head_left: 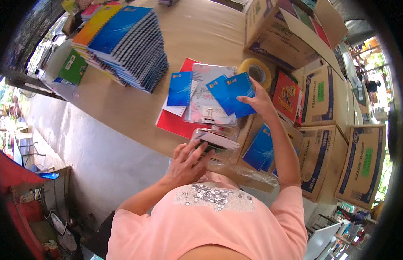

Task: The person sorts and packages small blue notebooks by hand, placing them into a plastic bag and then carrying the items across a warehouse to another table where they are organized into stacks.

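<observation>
My right hand [259,100] grips a small blue notebook [239,89], thumb on its cover and fingers behind its right edge. Under it a second blue notebook [219,93] fans out over a clipboard [199,113] with a floral sheet and a black clip. Close to my body, my left hand [189,162] is closed around a small bundle [219,139] with a white edge and clear plastic about it; what is inside is partly hidden. Left of the clipboard, another blue notebook [179,89] lies over white pages and a red folder [171,124].
A tall stack of spiral notebooks [128,47] stands at the far left, near a green pack [73,67]. A yellow tape roll [257,71] sits behind my right hand. Cardboard boxes [279,39] line the right side. A blue notebook [258,149] lies beside my right forearm.
</observation>
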`<state>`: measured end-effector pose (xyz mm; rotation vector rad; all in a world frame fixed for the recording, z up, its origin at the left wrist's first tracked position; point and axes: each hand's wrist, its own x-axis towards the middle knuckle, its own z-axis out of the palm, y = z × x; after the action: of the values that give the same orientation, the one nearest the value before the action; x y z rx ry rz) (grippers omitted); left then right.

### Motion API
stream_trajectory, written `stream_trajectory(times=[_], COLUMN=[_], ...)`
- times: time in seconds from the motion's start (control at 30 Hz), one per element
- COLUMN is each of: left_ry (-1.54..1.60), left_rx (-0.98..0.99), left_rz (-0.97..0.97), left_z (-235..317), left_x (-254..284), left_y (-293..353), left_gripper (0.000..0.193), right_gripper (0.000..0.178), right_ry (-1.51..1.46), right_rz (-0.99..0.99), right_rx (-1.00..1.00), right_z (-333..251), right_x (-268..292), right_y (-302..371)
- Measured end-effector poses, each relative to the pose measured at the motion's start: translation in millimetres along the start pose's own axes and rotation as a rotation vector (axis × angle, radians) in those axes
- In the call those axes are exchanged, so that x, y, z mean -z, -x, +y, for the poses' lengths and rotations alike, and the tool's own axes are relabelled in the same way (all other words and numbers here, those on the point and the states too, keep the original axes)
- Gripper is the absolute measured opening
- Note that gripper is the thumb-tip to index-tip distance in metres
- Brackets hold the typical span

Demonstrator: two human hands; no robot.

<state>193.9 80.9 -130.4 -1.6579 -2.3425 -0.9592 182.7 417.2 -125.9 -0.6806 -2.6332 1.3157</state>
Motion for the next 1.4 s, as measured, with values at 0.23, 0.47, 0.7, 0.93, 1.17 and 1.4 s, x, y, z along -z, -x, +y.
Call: stream_trajectory(times=[0.23,0.47,0.7,0.93,1.17,1.4], left_ry=[-0.033,0.005,0.001,0.007,-0.004,-0.029], left_rx=[0.028,0.058,0.020,0.034,0.041,0.051], left_rz=[0.075,0.094,0.084,0.078,0.068,0.074], left_z=[0,-1,-2,-2,2,4], left_x=[-13,-13,-17,-19,-11,-14], left_y=[5,-6,-6,-10,-15,-11], left_gripper=[0.055,0.056,0.054,0.053,0.049,0.052], right_gripper=[0.078,0.085,0.079,0.044,0.029,0.017], right_ry=[0.512,0.711,0.372,0.564,0.662,0.818], right_rz=[-0.135,0.010,-0.019,0.268,0.319,0.277], right_rx=[-0.131,-0.163,-0.081,-0.193,-0.201,-0.090], right_z=[-12,-18,2,-27,-24,-32], right_x=[-33,-36,-30,19,6,-12], right_y=[-10,-9,-11,-15,-15,-24])
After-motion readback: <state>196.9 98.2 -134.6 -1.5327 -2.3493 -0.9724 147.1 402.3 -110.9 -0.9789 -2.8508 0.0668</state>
